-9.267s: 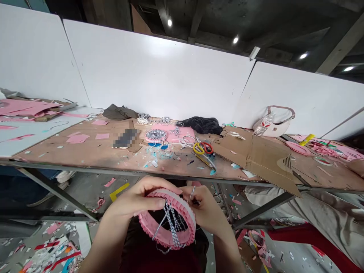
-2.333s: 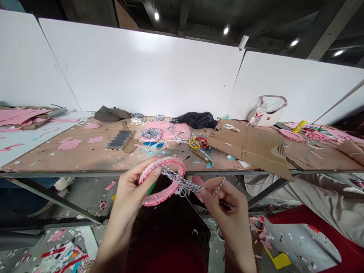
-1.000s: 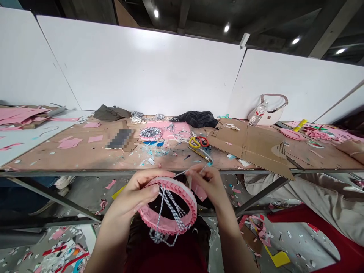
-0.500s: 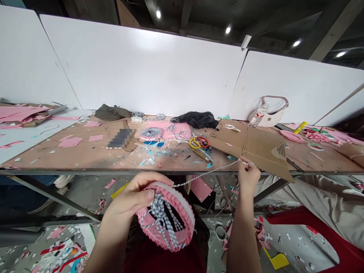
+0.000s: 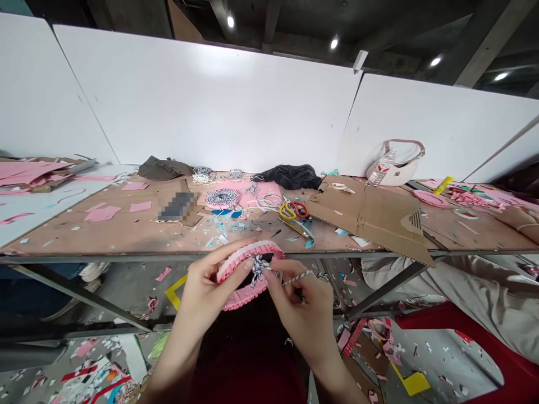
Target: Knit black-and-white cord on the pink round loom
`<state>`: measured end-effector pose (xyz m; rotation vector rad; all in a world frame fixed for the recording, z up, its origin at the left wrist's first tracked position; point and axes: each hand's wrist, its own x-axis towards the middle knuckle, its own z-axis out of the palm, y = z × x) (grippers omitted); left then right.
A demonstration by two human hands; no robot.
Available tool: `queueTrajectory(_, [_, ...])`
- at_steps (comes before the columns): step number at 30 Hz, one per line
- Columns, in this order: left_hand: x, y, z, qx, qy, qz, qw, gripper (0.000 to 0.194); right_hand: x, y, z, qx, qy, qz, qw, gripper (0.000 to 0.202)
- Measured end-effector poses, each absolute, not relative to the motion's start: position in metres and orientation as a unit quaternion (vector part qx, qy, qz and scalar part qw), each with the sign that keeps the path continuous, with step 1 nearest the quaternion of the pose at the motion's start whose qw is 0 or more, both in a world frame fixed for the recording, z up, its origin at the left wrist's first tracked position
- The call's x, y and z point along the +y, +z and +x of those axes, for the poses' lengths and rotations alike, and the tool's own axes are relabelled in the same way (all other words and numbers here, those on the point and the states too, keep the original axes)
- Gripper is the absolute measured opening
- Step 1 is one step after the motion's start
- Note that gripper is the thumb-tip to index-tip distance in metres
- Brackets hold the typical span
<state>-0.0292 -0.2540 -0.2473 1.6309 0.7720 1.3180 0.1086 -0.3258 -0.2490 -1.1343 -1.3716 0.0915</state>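
Note:
My left hand (image 5: 206,286) is closed on the left side of a round, pleated pink ring (image 5: 242,299), tilted above my lap. Its thumb presses toward a bunch of black-and-white cord (image 5: 257,270) gathered at the ring. Thumb and fingers of my right hand (image 5: 301,297) pinch that cord at the ring's right side. A length of the same cord crosses over the right fingers. The fingers hide part of the ring and of the cord bunch.
On the table (image 5: 126,233) lie scissors (image 5: 288,210), a coiled cord piece (image 5: 222,198), a pixelated dark rectangle (image 5: 177,206), black cloth (image 5: 290,177) and cardboard (image 5: 379,216). A bag (image 5: 404,171) and bottle (image 5: 381,171) stand at the back right. A person's legs (image 5: 455,308) show at right.
My right hand has come in from the far right, where it held the cord stretched out, to the ring. The ring has risen slightly and tilted, and the cord has gone slack.

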Motion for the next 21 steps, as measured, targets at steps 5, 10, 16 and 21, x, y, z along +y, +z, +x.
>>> queueTrajectory(5, [-0.249,-0.244,-0.028,0.372,0.611,0.556,0.423,0.031,-0.337,-0.249,0.134,-0.447,0.016,-0.517,0.730,0.012])
queueTrajectory(10, [-0.248,-0.244,-0.033,0.377,0.640,0.516,0.427,0.035,-0.346,-0.243,0.151,-0.291,0.002,-0.403,0.868,0.015])
queueTrajectory(16, [-0.255,-0.238,-0.032,0.373,0.621,0.528,0.444,0.031,-0.332,-0.241,0.155,-0.359,0.048,-0.413,0.836,0.034])
queueTrajectory(21, [-0.254,-0.233,-0.036,0.265,0.518,0.581,0.569,0.023,-0.300,-0.248,0.168,-0.508,0.173,-0.471,0.700,0.024])
